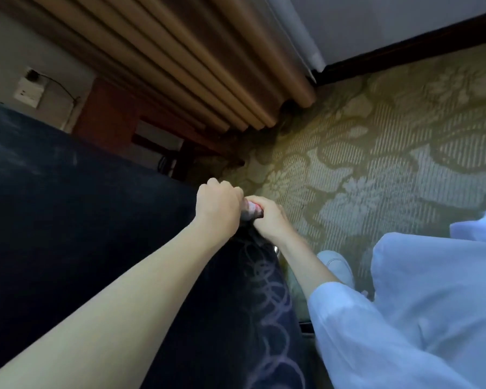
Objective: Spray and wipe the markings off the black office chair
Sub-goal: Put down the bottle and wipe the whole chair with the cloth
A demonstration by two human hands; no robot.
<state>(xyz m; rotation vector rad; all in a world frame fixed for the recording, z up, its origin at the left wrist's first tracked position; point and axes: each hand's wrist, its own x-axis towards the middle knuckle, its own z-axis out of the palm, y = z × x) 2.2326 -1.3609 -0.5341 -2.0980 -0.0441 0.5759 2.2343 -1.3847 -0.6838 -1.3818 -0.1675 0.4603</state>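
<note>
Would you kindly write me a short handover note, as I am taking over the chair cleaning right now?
Left hand: grips one end of a small pink-and-white item, too blurred to name.
Right hand: grips the other end.
Chair: under both arms, with pale looping markings on it just below the hands.
Done: nothing looks wiped.
Left: spray and wipe the markings. No spray bottle or cloth is clearly in view, unless the item is one.
</note>
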